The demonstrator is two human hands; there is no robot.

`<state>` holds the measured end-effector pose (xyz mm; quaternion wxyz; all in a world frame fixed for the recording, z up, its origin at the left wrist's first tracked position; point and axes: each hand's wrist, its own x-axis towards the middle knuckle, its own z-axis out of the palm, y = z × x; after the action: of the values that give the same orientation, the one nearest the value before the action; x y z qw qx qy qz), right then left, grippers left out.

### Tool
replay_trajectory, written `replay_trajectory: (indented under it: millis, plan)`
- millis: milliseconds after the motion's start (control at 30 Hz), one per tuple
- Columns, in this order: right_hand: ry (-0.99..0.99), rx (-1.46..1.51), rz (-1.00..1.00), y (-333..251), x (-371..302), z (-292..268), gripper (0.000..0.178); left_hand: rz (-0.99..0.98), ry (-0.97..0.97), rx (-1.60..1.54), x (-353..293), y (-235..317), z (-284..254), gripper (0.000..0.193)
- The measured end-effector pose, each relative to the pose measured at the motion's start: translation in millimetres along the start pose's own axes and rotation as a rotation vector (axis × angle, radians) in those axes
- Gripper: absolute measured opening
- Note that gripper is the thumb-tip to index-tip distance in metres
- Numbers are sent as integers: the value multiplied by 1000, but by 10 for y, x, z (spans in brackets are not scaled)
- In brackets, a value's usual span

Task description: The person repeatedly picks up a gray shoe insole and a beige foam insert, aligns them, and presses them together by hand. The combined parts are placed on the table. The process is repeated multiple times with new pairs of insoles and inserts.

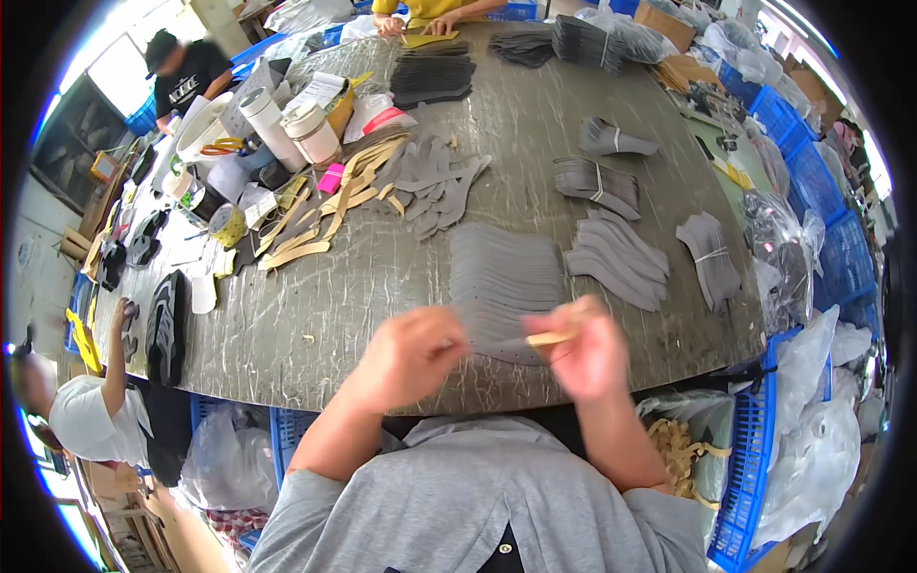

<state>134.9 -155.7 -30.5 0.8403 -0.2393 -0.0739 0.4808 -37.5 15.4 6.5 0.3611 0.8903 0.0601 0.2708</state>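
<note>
A row of overlapping grey curved cut pieces [506, 277] is spread on the table in front of me. My right hand [592, 358] is closed on a small tan strip-like piece [549, 338] over the near right corner of this row. Motion blurs that hand, and the piece's exact kind is unclear. Over the near left edge of the row, my left hand [411, 355] has its fingers pinched together. Whatever lies between those fingertips is too small to make out.
Bundled grey pieces [707, 260] and a loose fanned stack [619, 260] lie right of the row. Tan strips and grey offcuts [420, 181] are heaped left, beside a white jar [310, 132]. Other people work around the table. Blue crates [745, 468] stand along its edge.
</note>
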Motion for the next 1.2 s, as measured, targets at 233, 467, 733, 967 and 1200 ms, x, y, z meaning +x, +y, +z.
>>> replay_trajectory:
  millis: [233, 467, 733, 967, 1200]
  plan:
    - [262, -1017, -158, -697, -341, -597, 13, -868, -80, -353, -415, -355, -166, 8]
    - [98, -811, 177, -118, -357, -544, 14, -851, -223, -308, -343, -485, 177, 12]
    - [198, -1094, -32, 104, -269, -735, 14, -778, -174, -84, -333, -521, 371, 15]
    - [233, -1152, -103, 170, -212, -828, 16, -814, -186, -1, -307, -493, 447, 17]
    - [225, -1179, -107, 170, -210, -774, 16, -765, -164, 22, -309, -499, 460, 17]
